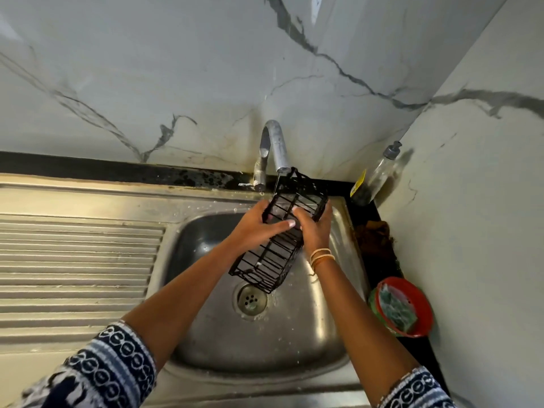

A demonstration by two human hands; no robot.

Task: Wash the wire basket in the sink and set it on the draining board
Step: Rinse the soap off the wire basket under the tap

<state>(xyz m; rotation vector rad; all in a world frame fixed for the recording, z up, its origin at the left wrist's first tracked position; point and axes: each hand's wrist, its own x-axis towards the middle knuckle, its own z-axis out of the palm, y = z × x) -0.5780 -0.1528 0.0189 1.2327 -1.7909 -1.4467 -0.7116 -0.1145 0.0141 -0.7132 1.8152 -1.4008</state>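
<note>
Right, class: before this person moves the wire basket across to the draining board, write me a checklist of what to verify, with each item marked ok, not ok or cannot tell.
1. Both hands hold the wire basket: ok, the left hand and the right hand grip it at its middle.
2. Basket is over the sink: ok, held tilted above the drain.
3. Basket's far end is under the tap: ok, close below the spout.
4. Water is running: cannot tell, no clear stream shows.
5. Basket is fully rinsed: cannot tell.
6. Draining board has bare space: ok, its visible ribbed part holds nothing.
</note>
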